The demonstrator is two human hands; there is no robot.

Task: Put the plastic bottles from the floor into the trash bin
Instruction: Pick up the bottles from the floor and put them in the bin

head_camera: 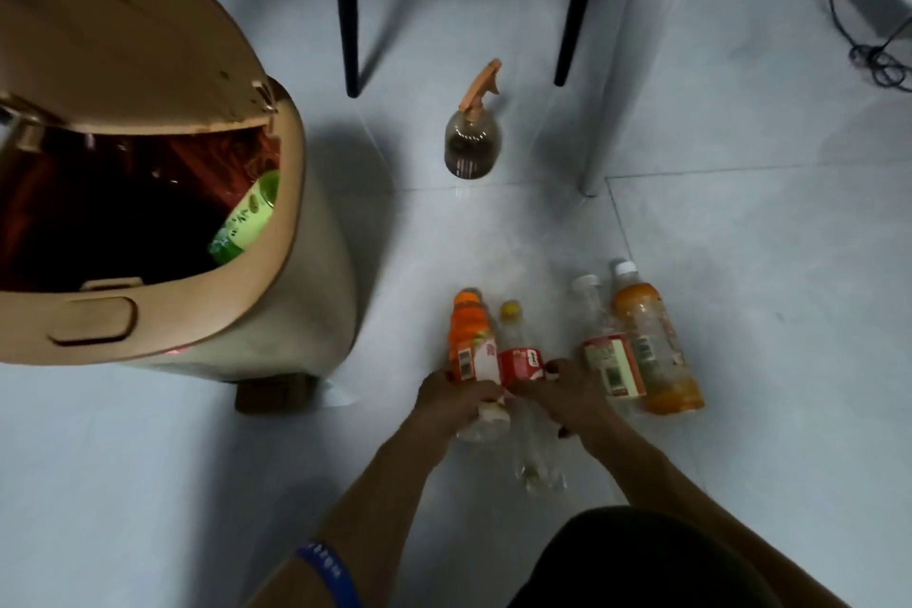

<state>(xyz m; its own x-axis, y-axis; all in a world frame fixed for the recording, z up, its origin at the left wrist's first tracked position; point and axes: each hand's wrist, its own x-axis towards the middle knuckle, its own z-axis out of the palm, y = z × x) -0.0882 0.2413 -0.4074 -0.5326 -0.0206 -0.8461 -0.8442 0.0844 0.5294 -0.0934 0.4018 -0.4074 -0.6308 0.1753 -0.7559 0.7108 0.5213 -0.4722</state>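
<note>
Several plastic bottles lie on the pale tiled floor. My left hand (456,397) grips the orange-capped bottle (469,336) at its lower body. Beside it, my right hand (557,393) closes around the clear bottle with a red label and yellow cap (518,358). Right of my hands lie a clear white-capped bottle with a red label (609,360) and an orange-juice bottle (651,346), both untouched. The beige trash bin (296,311) stands at the left with its lid (113,30) up. A green-labelled bottle (249,217) rests inside it.
A spray bottle with an orange trigger (474,133) stands upright on the floor beyond the bottles. Black chair legs (348,15) and a grey table leg (612,89) stand behind it. A black cable (883,59) is coiled at the far right.
</note>
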